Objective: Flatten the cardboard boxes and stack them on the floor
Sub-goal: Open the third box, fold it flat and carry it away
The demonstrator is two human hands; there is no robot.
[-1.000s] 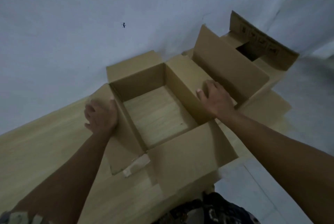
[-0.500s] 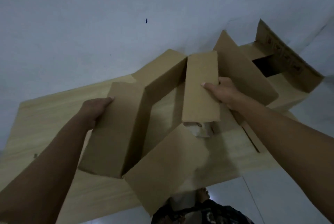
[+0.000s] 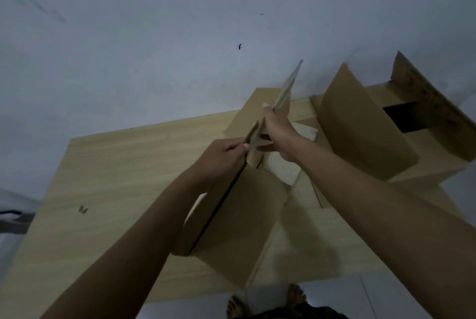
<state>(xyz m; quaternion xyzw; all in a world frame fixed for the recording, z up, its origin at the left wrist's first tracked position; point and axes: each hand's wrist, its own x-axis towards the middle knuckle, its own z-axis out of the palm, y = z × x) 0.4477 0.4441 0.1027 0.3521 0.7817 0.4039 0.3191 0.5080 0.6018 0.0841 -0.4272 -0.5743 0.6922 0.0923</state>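
Head view looks down on a pale wooden counter (image 3: 116,189) set against a grey wall (image 3: 180,22), with both arms reaching forward. Between the hands stands a cardboard box (image 3: 239,220) pressed nearly flat and held on edge, its thin upper edge running from near the person up toward the wall. The left hand (image 3: 219,159) presses on the box's left face with fingers curled over the top edge; the right hand (image 3: 279,130) grips the same edge from the right side, thumb and fingers closed around the folded panels. At the far right of the counter sits a second box (image 3: 365,133), open, its flaps upright, well apart from the hands. Bare feet (image 3: 268,300) show on the floor (image 3: 399,293) at the bottom.

Judging by how it folds, the board is light and stiff along its panels but bends readily at the creases, so it should carry easily in one piece. Loose flaps at the near end may swing open. The safest hold seems to be along the long folded edge, both layers pinched together, so the box stays collapsed while it is lowered to the floor.
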